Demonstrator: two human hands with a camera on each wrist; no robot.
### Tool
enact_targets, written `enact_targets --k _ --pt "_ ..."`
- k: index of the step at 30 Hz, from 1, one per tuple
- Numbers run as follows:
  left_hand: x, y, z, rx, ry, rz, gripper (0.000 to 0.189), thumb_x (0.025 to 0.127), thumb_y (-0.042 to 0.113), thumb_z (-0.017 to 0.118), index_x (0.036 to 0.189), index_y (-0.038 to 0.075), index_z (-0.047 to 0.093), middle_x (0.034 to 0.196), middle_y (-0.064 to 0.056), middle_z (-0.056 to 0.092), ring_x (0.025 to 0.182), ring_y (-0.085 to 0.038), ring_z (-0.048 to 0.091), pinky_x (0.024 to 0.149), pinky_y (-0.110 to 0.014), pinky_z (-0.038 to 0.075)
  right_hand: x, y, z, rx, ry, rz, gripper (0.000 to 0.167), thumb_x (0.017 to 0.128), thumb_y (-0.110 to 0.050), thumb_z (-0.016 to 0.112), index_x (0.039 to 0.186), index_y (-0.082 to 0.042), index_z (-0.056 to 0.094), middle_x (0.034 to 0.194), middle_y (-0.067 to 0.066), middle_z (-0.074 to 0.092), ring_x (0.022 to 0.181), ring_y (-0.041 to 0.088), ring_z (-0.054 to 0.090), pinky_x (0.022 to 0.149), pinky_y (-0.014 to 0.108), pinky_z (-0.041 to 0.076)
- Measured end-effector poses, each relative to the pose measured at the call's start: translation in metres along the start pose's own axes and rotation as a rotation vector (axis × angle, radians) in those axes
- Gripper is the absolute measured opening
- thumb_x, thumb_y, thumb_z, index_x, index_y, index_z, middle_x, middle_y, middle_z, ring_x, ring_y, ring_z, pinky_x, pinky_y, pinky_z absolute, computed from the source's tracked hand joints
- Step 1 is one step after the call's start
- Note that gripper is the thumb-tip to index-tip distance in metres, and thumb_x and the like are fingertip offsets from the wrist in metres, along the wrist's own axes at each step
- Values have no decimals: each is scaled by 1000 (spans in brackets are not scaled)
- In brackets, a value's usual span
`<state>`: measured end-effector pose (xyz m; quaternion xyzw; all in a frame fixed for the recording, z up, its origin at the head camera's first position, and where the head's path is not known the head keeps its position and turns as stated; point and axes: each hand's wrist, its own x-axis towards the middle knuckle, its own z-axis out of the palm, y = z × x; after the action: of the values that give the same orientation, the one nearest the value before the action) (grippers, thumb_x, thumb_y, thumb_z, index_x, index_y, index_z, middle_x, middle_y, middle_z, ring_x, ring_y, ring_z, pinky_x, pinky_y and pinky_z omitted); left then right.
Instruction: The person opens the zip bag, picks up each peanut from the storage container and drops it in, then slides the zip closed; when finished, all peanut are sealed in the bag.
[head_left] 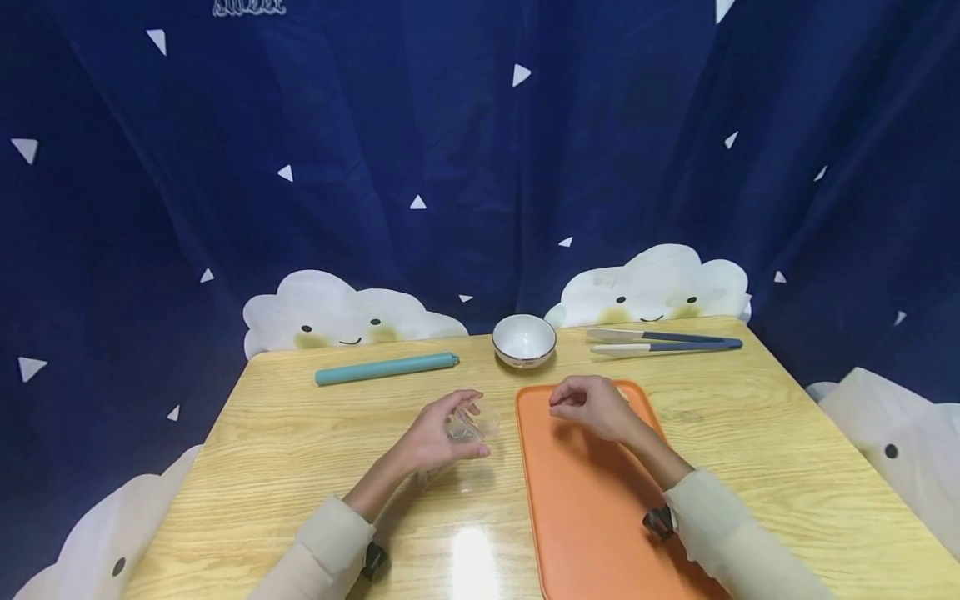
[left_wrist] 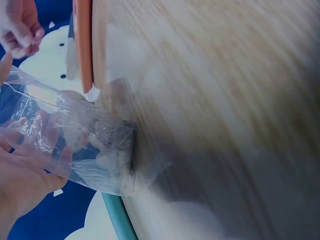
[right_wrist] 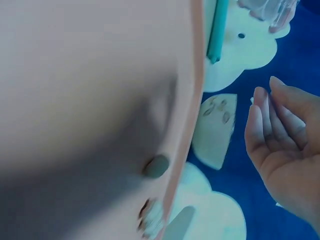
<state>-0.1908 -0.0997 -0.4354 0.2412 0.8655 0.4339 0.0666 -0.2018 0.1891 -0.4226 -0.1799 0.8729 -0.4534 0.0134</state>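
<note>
While the head view hides it, right wrist shows an oval object (right_wrist: 156, 166).

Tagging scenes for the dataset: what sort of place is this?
Probably a staged indoor tabletop recording spot: a wooden table against blue cloud-print fabric, with an orange tray and a small bowl set out.
</note>
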Motion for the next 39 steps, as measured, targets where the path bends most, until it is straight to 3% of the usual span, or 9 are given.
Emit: enact_targets --k 5,10,21,39 --pt "0 -1 0 -2 -2 -12 79 71 30 82 139 14 45 118 -8 61 108 -22 54 93 -46 45 -8 15 -11 -130 17 39 4 81 -7 72 83 -7 69 78 2 68 69 6 58 63 19 48" --pt "0 0 0 -11 4 -9 78 71 30 82 138 15 46 116 -5 62 107 -21 54 92 -45 45 -14 25 -23 -185 31 58 4 79 -4 71 83 -4 69 75 3 68 68 6 58 62 20 48" --pt "-1 -3 -1 1 5 13 81 70 36 82 138 11 46 116 -9 62 107 -20 55 95 -48 44 -22 43 -31 -192 -40 180 13 77 -8 76 83 -2 67 72 4 66 62 11 58 58 23 47" --pt "-1 -4 2 5 9 6 78 70 34 83 137 16 47 115 -7 62 105 -18 55 93 -44 44 -24 49 -30 -199 -111 186 6 77 2 68 82 2 65 67 4 64 54 13 55 57 25 46"
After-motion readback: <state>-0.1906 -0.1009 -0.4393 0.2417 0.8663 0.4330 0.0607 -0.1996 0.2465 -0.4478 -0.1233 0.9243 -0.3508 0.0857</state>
